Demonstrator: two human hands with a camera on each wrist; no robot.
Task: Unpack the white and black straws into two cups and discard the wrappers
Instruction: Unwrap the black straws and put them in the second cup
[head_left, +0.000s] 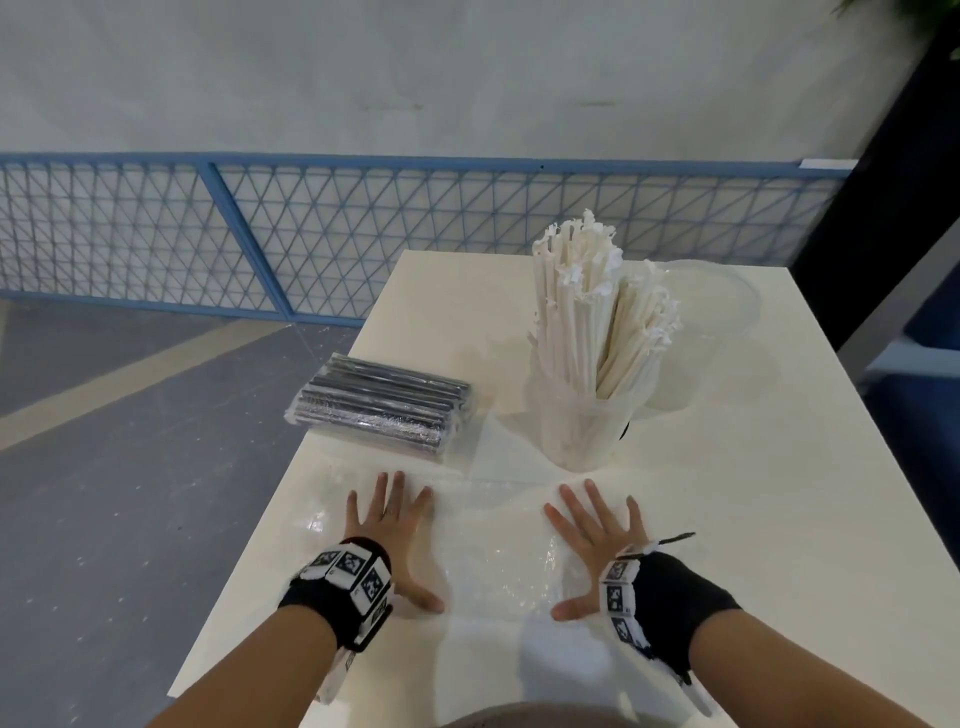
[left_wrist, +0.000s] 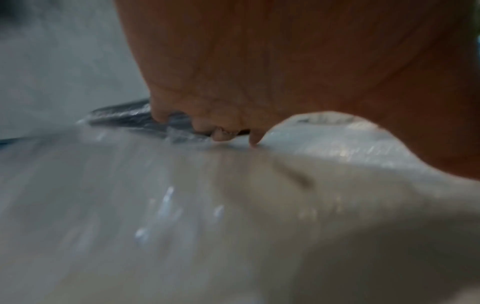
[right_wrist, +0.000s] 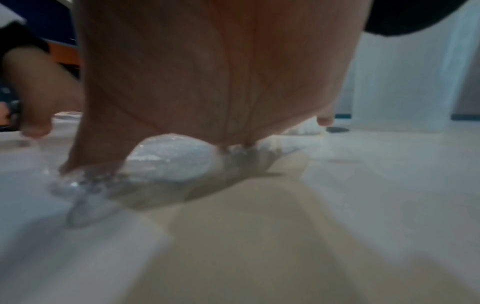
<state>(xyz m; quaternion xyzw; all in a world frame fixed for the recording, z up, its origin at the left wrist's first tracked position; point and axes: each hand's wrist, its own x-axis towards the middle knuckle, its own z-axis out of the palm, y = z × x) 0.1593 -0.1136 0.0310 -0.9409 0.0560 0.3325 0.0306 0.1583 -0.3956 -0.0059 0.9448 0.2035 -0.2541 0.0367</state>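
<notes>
Two hands flat, fingers spread, grasping nothing: left hand (head_left: 393, 525) and right hand (head_left: 597, 535) press one clear wrapper (head_left: 493, 551) at table (head_left: 779, 519) near edge. One sealed pack of black straws (head_left: 382, 402) by left edge. One cup (head_left: 582, 431) of white straws (head_left: 597, 317) mid-table; second cup (head_left: 727, 296), clear, at far right corner.

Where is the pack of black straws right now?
In the head view, the wrapped pack of black straws lies flat near the white table's left edge, beyond the left hand and left of the cup of white straws.
</notes>
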